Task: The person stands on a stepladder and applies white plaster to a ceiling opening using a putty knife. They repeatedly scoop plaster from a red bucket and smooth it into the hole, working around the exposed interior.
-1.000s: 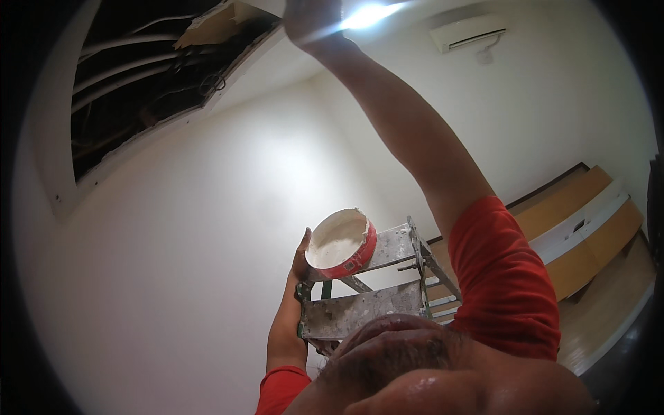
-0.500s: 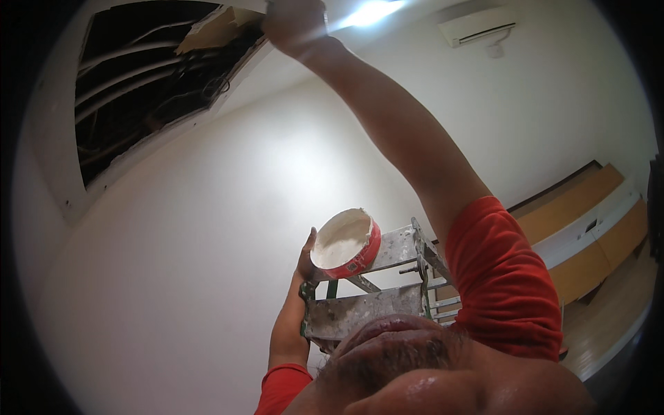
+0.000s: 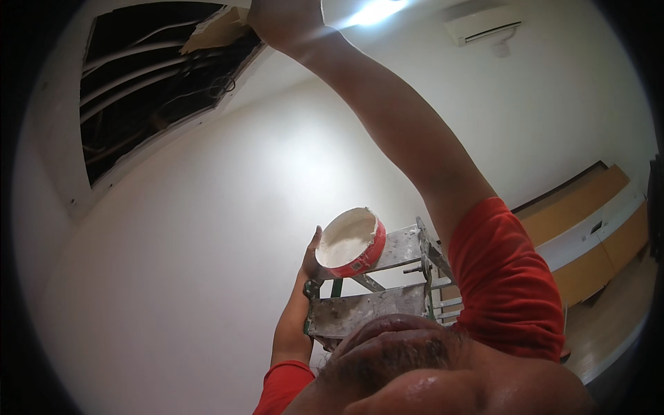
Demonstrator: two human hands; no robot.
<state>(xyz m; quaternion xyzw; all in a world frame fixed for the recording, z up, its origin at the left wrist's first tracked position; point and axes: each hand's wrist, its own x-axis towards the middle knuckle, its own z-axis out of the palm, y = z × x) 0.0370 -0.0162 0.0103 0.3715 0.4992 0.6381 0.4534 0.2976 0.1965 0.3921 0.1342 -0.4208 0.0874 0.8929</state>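
Observation:
My left hand [image 3: 310, 256] grips the side of a round red tub [image 3: 371, 249] of white paste, which sits tilted in view on the top of a paint-spattered aluminium ladder [image 3: 401, 245]. My right hand [image 3: 286, 22] is raised high at the top edge, beside the rim of a rough opening in the white ceiling [image 3: 241, 90]. Its fingers are cut off by the frame, so what they hold, if anything, is hidden. Inside the opening pale pipes [image 3: 131, 83] show against the dark, with a torn brown board piece [image 3: 207, 33] hanging at its edge.
White walls [image 3: 173, 263] surround me. An air-conditioner unit [image 3: 484, 24] is high at the back right, near a bright light [image 3: 373, 12]. Tan and white cabinetry or boards [image 3: 574, 207] run along the right, above a pale floor [image 3: 609, 325].
My right hand has moved left along the top of the view, toward the ceiling opening. My left hand and the tub appear slightly further right in the picture, still together.

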